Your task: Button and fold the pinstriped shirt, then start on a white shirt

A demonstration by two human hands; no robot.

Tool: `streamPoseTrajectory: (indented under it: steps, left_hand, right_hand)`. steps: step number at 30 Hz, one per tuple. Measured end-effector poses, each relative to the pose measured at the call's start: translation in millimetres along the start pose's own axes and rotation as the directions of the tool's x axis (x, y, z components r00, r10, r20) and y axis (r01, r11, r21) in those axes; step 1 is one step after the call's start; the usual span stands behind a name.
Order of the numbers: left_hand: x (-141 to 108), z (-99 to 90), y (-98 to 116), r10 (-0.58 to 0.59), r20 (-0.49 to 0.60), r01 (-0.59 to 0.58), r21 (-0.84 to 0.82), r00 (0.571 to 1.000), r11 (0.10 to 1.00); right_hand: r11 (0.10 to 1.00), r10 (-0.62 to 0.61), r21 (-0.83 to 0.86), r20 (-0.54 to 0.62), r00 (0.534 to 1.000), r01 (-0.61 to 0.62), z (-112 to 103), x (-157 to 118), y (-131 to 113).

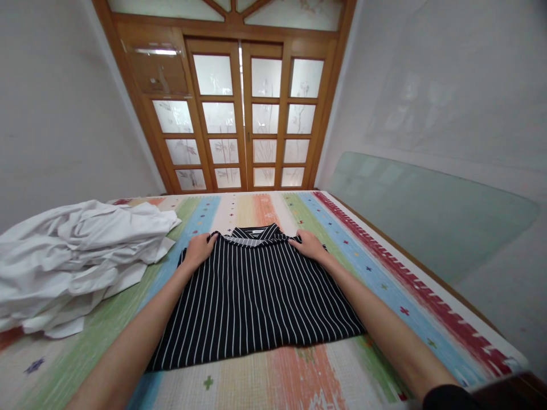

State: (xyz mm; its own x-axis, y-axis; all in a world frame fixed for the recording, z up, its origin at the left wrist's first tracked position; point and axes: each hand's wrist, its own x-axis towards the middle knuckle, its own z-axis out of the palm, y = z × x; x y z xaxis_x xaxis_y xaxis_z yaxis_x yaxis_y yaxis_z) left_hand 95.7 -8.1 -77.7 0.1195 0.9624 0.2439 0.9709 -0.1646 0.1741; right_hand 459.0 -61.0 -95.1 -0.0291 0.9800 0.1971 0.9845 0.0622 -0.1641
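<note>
A black shirt with thin white stripes (256, 302) lies spread on the table, its collar (258, 231) at the far side. At the shirt's far left edge, my left hand (200, 248) pinches the fabric near the fold. My right hand (308, 245) grips the same far edge on the right, fingers closed on the cloth. Between the two hands the edge sags slightly, and a paler inside strip shows below the collar. The shirt's near hem rests flat toward me.
A heap of crumpled white clothes (85, 262) sits on the left of the table. The table (294, 381) has a colourful striped cover. A greenish glass panel (419, 205) leans along the right wall. Wooden glass-paned doors (243, 114) stand behind the far edge.
</note>
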Motion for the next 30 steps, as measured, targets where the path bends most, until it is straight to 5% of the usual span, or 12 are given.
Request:
streamPoseTrajectory:
  steps: [12,21,25,30]
  left_hand:
    - [9,19.9,-4,-0.057,0.019,0.057,0.033,0.998,0.998]
    - [-34,-8.4,-24,0.014,-0.235,0.034,0.199,0.972,0.979]
    - [-74,-30.4,-47,-0.104,-0.053,0.110,0.109,0.993,0.988]
    - [-123,-45.6,-67,-0.206,0.211,0.222,-0.058,0.955,0.973]
  right_hand:
    - [0.971,0.211,-0.119,0.030,0.977,-0.206,-6,8,-9]
    - [0.953,0.224,-0.175,-0.142,0.964,-0.247,-10,-17,10]
    - [0.950,0.275,-0.117,-0.121,0.954,-0.289,-20,-45,25]
    - [0.946,0.322,-0.046,0.010,0.947,-0.321,-31,-94,43]
